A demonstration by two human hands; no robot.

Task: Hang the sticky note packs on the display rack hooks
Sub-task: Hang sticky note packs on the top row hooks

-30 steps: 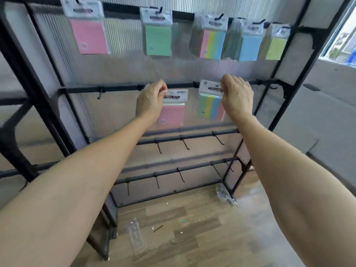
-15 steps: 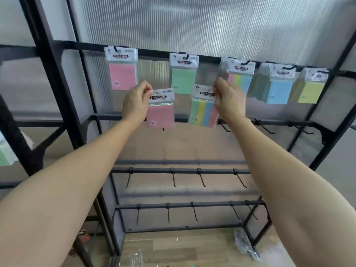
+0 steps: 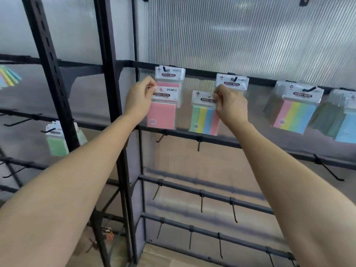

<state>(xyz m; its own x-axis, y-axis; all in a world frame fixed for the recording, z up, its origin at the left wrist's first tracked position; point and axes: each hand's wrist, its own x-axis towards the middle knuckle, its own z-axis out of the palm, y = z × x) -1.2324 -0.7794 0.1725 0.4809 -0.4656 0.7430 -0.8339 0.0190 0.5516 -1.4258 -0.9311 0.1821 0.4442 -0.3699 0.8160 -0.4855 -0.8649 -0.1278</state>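
Pink sticky note pack [image 3: 161,116] is pinched by its white header in the left hand [image 3: 139,99], thumb and fingers curled on the header's left corner. It sits in front of and just below another pink pack [image 3: 169,75] already hung on a hook [image 3: 164,69] of the display rack's top rail [image 3: 200,73]. The right hand [image 3: 231,105] pinches the header of a striped sticky note pack [image 3: 202,120], held below and left of a hung pack [image 3: 232,81] whose colour the hand hides. Further right on the same rail hang a bundle of striped packs [image 3: 296,112] and a blue pack [image 3: 346,128]. 3 lower rails carry bare hooks [image 3: 201,202]. A green pack [image 3: 57,145] hangs on the neighbouring rack at left.
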